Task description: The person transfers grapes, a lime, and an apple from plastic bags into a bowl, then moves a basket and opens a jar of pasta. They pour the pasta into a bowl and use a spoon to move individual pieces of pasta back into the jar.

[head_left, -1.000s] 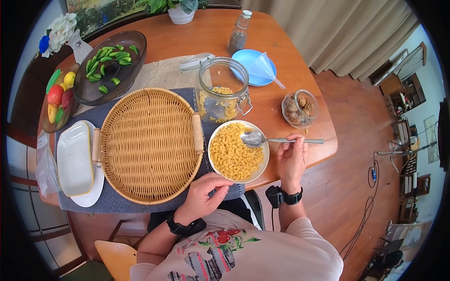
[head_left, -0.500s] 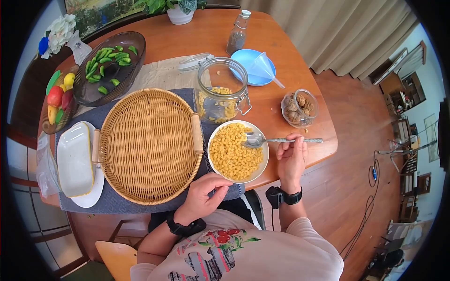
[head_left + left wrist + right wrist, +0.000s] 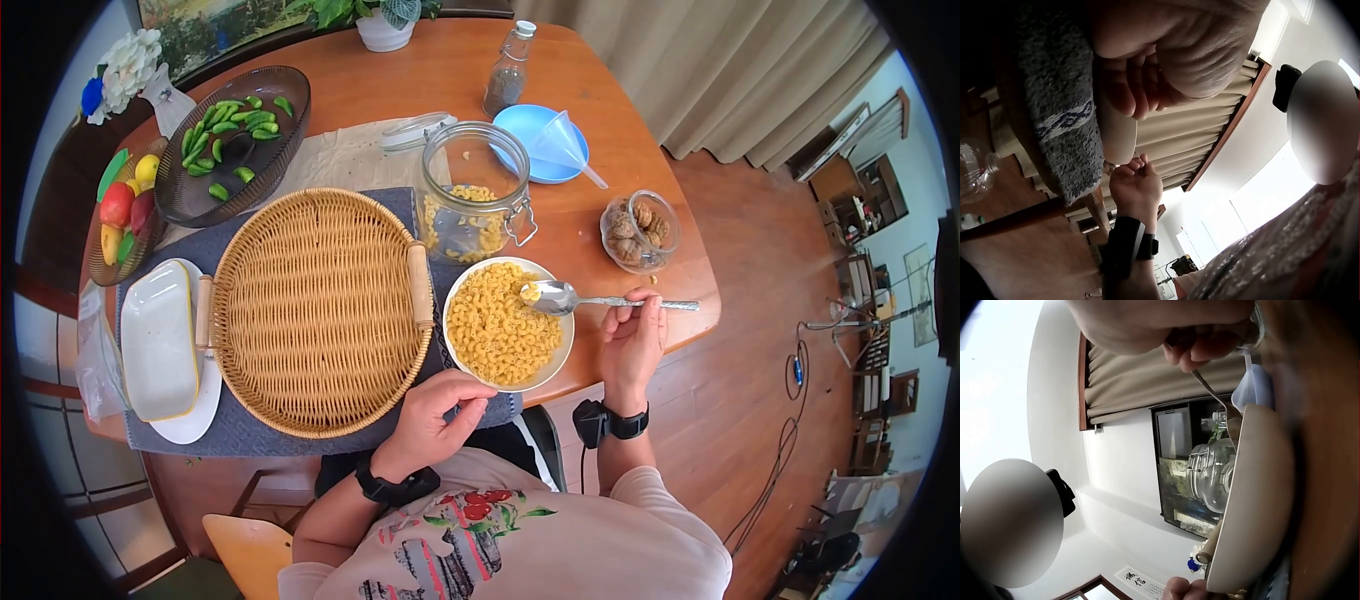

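1. The spoon [image 3: 556,298] is judged light and stiff, with a smooth metal surface that could turn in a loose pinch; it is best taken by the patterned handle, well behind the head
2. The pale bowl [image 3: 1263,494] is probably rigid and liable to chip, and is made heavier by the macaroni [image 3: 500,335]; it is best steadied by its outer wall or rim and kept level
3. The macaroni is likely dry, hard and light, in loose pieces that could easily be spilled from a tilted spoon
4. The spoon is held by the right hand [image 3: 633,340]: the handle is pinched between thumb and fingers, and its end is left sticking out to the right, past the fingertips
5. The spoon's head is held over the right side of the bowl, to the left of those fingertips, with a little yellow seen near its tip; contact with the macaroni cannot be told
6. The left hand [image 3: 432,418] is placed at the near left edge of the bowl, its fingers loosely bent and no grip seen; whether the rim is touched cannot be told
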`<state>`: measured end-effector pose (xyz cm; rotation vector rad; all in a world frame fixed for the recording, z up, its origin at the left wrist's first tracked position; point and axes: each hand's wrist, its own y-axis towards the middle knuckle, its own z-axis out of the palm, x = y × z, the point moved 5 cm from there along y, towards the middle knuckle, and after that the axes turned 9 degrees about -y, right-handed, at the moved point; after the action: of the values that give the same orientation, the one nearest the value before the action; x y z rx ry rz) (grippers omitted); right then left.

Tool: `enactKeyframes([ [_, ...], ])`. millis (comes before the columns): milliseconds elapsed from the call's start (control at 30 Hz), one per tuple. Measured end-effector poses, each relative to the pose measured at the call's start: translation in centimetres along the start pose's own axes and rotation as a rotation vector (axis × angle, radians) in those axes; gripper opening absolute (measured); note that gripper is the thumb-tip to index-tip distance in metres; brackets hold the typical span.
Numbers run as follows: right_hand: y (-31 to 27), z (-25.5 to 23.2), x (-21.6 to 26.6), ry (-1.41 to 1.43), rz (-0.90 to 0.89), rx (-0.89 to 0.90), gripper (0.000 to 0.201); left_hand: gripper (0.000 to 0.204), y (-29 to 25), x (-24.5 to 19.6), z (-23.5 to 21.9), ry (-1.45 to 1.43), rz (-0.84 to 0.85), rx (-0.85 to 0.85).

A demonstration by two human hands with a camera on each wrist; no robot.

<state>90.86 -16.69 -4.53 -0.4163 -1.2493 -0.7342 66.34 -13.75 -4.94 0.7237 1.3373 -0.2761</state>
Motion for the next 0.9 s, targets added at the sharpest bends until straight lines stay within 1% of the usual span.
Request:
enactKeyframes([
  [67, 0.0, -0.2, 0.0, 0.012, 0.009, -0.014, 0.028, 0.014, 0.0, -0.1, 0.1, 0.003, 0.025, 0.012],
  [133, 0.0, -0.1, 0.0, 0.010, 0.014, 0.001, 0.028, 0.013, 0.0, -0.1, 0.0, -0.004, -0.027, -0.012],
  [267, -0.1, 0.1, -0.1, 0.045, 0.040, 0.003, 0.027, 0.013, 0.1, -0.3, 0.0, 0.014, -0.014, -0.004],
  [367, 0.0, -0.1, 0.0, 0.023, 0.032, -0.046, 0.027, 0.013, 0.1, -0.2, 0.0, 0.009, -0.014, -0.007],
  [433, -0.1, -0.2, -0.3, 0.044, 0.036, 0.011, 0.028, 0.012, 0.1, -0.2, 0.1, 0.023, 0.037, -0.002],
  [533, -0.1, -0.2, -0.1, 0.020, 0.022, -0.004, 0.029, 0.013, 0.1, -0.3, 0.1, 0.034, 0.047, 0.001],
  [633, -0.2, -0.2, -0.1, 0.022, 0.023, 0.005, 0.029, 0.014, 0.1, -0.4, 0.0, 0.023, -0.004, -0.003],
  [900, 0.1, 0.6, 1.1, 0.048, 0.000, -0.006, 0.028, 0.013, 0.1, -0.3, 0.0, 0.017, -0.004, -0.006],
])
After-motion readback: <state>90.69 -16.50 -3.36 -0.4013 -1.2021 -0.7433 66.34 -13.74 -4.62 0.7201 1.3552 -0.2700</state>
